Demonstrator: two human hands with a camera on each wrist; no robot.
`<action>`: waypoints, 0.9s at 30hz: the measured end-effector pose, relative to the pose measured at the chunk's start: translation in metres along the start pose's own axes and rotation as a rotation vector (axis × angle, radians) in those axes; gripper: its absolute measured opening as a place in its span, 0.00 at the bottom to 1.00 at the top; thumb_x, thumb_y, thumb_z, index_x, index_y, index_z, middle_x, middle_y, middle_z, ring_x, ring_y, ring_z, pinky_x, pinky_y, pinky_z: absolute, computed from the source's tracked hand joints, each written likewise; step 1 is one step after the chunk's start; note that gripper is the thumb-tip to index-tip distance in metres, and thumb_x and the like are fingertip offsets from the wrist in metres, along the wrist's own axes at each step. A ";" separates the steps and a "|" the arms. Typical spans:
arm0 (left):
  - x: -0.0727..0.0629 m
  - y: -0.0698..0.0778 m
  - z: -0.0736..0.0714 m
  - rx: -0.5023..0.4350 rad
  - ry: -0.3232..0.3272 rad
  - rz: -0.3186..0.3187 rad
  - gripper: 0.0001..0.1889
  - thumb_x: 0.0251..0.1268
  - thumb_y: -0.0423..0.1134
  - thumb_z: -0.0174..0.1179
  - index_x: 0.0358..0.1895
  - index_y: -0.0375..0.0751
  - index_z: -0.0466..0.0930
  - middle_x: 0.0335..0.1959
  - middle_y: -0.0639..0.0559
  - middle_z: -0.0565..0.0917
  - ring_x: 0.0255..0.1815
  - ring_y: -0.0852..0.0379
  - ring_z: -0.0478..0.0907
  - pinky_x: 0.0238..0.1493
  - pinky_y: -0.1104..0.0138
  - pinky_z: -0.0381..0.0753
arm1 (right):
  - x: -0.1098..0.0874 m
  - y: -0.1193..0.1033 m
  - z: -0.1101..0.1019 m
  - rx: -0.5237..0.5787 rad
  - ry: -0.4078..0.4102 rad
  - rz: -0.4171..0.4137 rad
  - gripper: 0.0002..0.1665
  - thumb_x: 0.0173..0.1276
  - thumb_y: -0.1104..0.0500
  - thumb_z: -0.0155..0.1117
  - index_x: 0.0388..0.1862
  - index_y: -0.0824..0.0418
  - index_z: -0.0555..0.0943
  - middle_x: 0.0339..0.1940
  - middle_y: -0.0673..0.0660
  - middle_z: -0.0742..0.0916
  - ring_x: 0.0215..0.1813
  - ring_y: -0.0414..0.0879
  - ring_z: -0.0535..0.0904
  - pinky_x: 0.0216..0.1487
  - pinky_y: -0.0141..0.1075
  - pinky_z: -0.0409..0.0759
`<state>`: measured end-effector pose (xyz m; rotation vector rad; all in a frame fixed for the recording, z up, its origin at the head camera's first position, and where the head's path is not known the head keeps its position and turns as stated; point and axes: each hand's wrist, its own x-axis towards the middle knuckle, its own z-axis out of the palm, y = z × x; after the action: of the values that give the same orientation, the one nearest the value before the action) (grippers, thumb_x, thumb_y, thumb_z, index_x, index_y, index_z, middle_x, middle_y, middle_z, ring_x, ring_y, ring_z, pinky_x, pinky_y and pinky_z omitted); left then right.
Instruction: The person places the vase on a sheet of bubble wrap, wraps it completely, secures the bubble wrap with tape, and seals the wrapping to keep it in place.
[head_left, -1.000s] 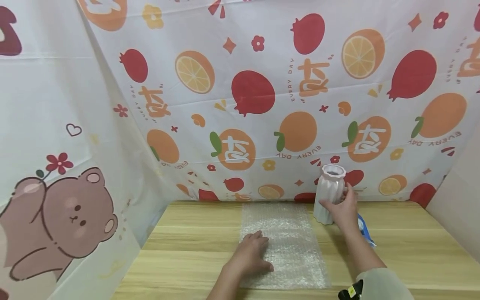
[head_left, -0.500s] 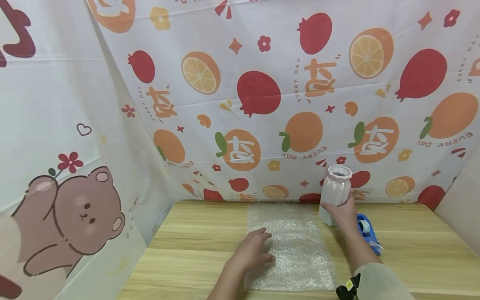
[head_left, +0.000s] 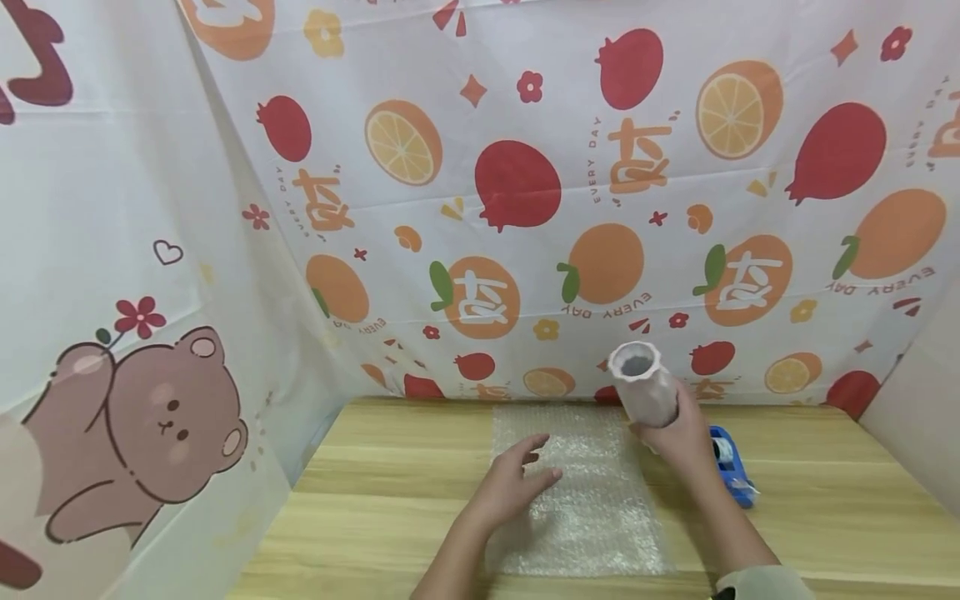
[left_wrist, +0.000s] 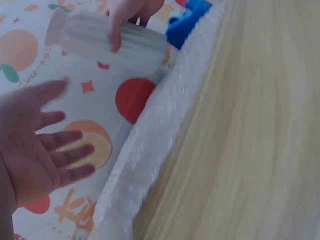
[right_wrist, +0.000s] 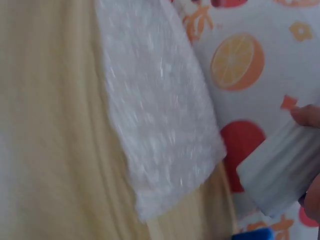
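Note:
A white ribbed vase (head_left: 647, 390) with a scalloped rim is gripped round its body by my right hand (head_left: 681, 435). It leans, mouth toward the left and toward me, over the far right part of a bubble wrap sheet (head_left: 592, 508). In the right wrist view the base of the vase (right_wrist: 280, 170) hangs clear of the tabletop. My left hand (head_left: 516, 485) hovers above the left side of the sheet, fingers spread. From the left wrist view, this left hand (left_wrist: 35, 145) shows a bare palm with nothing in it.
A blue tape dispenser (head_left: 735, 471) with a roll of tape stands right of the sheet, partly behind the right forearm. The wooden table (head_left: 390, 492) ends at a fruit-printed cloth (head_left: 517, 183) at the back. A bear-printed cloth (head_left: 172, 425) hangs on the left.
My right hand has closed round the vase, lifted it off the table and tilted it leftward toward me. The left hand has risen a little from the sheet.

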<state>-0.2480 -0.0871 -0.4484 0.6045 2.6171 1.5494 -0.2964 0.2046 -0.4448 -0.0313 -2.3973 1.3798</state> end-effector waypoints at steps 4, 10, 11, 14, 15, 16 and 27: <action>0.006 0.007 0.002 -0.357 0.020 -0.018 0.29 0.76 0.53 0.49 0.71 0.39 0.65 0.69 0.37 0.71 0.67 0.36 0.71 0.59 0.49 0.77 | -0.019 -0.018 0.006 -0.082 -0.014 -0.143 0.57 0.44 0.58 0.83 0.73 0.50 0.64 0.65 0.60 0.76 0.62 0.60 0.70 0.58 0.66 0.69; 0.006 0.016 0.007 -0.728 0.019 -0.061 0.35 0.79 0.61 0.33 0.74 0.36 0.57 0.71 0.33 0.67 0.68 0.35 0.69 0.58 0.45 0.77 | -0.046 -0.041 0.018 -0.200 -0.027 -0.342 0.57 0.40 0.56 0.85 0.72 0.51 0.68 0.65 0.57 0.77 0.62 0.58 0.70 0.60 0.62 0.69; 0.005 0.017 0.008 -0.760 0.020 -0.052 0.36 0.78 0.62 0.32 0.74 0.37 0.57 0.70 0.34 0.68 0.68 0.37 0.70 0.58 0.45 0.77 | -0.050 -0.043 0.019 -0.217 -0.029 -0.375 0.57 0.39 0.57 0.85 0.71 0.51 0.68 0.65 0.56 0.78 0.62 0.57 0.70 0.61 0.62 0.68; 0.005 0.022 0.009 -0.794 0.067 -0.008 0.34 0.77 0.61 0.36 0.73 0.38 0.59 0.65 0.37 0.72 0.64 0.45 0.74 0.55 0.47 0.79 | -0.056 -0.046 0.022 -0.293 -0.037 -0.459 0.57 0.38 0.55 0.85 0.70 0.50 0.70 0.63 0.54 0.79 0.62 0.56 0.71 0.64 0.59 0.65; 0.005 0.023 0.009 -0.790 0.093 0.002 0.33 0.77 0.59 0.39 0.72 0.39 0.59 0.64 0.38 0.73 0.61 0.48 0.75 0.54 0.49 0.80 | -0.057 -0.046 0.023 -0.322 -0.042 -0.483 0.56 0.37 0.55 0.85 0.70 0.49 0.71 0.63 0.53 0.79 0.62 0.55 0.71 0.64 0.59 0.64; 0.005 0.024 0.008 -0.778 0.122 0.008 0.31 0.76 0.57 0.43 0.72 0.39 0.59 0.63 0.39 0.73 0.58 0.50 0.76 0.52 0.50 0.81 | -0.057 -0.046 0.023 -0.346 -0.048 -0.504 0.56 0.37 0.55 0.85 0.70 0.49 0.71 0.62 0.53 0.80 0.61 0.55 0.72 0.64 0.58 0.63; 0.009 0.021 0.008 -0.512 0.370 -0.053 0.26 0.59 0.42 0.69 0.55 0.35 0.70 0.60 0.42 0.73 0.57 0.50 0.74 0.46 0.66 0.82 | -0.063 -0.046 0.021 -0.520 -0.079 -0.572 0.53 0.37 0.55 0.84 0.68 0.42 0.74 0.61 0.52 0.80 0.59 0.56 0.73 0.66 0.65 0.59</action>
<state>-0.2482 -0.0685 -0.4326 0.2215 2.2559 2.3793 -0.2377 0.1507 -0.4353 0.5342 -2.4813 0.5007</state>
